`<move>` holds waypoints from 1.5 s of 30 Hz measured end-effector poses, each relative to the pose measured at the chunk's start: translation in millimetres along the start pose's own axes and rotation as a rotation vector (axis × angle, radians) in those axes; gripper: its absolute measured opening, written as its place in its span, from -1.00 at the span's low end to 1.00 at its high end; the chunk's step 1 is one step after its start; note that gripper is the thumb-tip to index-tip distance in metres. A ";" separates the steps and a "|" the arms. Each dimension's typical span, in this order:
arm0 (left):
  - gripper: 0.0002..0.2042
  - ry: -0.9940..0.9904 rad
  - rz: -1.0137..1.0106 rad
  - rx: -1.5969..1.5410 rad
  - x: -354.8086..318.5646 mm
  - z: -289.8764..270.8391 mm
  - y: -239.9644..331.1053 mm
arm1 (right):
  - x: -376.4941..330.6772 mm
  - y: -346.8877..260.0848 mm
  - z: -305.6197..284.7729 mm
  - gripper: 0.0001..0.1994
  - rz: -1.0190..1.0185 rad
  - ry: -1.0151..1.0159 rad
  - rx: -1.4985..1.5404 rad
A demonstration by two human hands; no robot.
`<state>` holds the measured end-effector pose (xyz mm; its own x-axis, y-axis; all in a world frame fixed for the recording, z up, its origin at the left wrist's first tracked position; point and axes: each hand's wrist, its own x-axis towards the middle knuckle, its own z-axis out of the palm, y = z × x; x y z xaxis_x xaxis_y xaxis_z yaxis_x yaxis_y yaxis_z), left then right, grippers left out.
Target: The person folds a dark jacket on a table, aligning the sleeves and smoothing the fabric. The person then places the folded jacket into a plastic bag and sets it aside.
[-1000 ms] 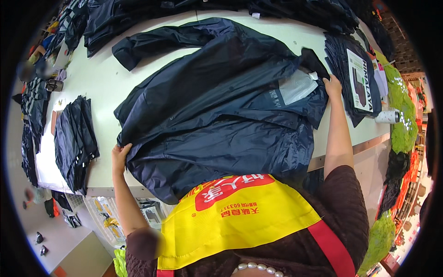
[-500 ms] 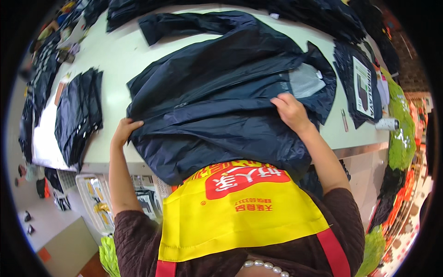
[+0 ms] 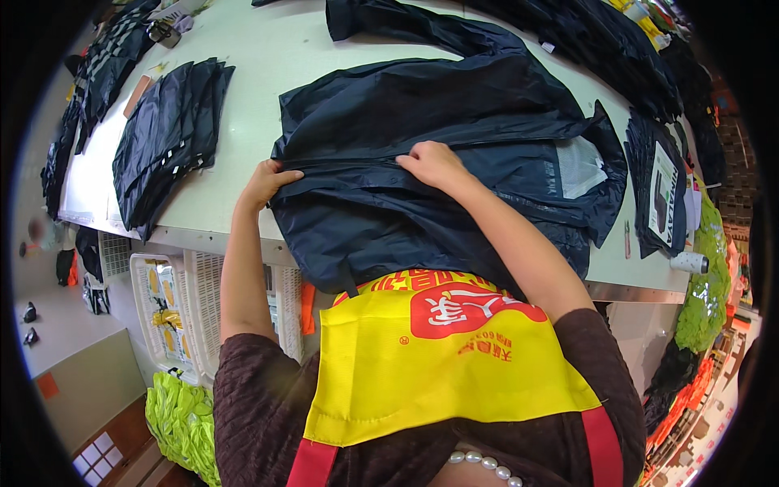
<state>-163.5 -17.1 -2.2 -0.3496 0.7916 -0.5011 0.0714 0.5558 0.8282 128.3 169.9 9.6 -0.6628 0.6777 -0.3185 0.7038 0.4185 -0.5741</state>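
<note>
lime-green heap (image 3: 180, 422) near white basket (image 3: 208, 296); white roll (image 3: 686, 262) at table edge (image 3: 251, 93).

the dark jacket (image 3: 438, 101) seems to be of thin, smooth synthetic cloth with a soft gloss; the table top (image 3: 251, 105) is smooth and slightly shiny; the yellow apron (image 3: 454, 385) looks like smooth cloth; the brown sleeve (image 3: 256, 381) has rougher, quilted cloth; the beads (image 3: 473, 457) are glossy.

Printed yellow apron (image 3: 454, 381), printed white label (image 3: 663, 195), printed dark jacket (image 3: 438, 109) (faintly)
</note>
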 end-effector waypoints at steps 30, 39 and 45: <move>-0.62 0.378 0.071 0.449 25.5 4.2 6.5 | -91.8 235.4 -192.1 -0.78 0.134 0.109 -0.590; -0.58 0.414 0.800 0.672 -6.7 200.7 156.7 | -100.0 209.9 -204.1 -0.69 -0.362 0.097 -0.502; -0.73 -0.102 0.738 0.712 89.6 314.1 154.6 | -45.3 235.2 -205.8 -0.71 0.010 -0.085 -0.408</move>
<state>109.6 219.5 2.2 0.0843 0.9961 0.0253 0.7846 -0.0820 0.6145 376.5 362.1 44.2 -0.6623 0.6379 -0.3930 0.7424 0.6292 -0.2299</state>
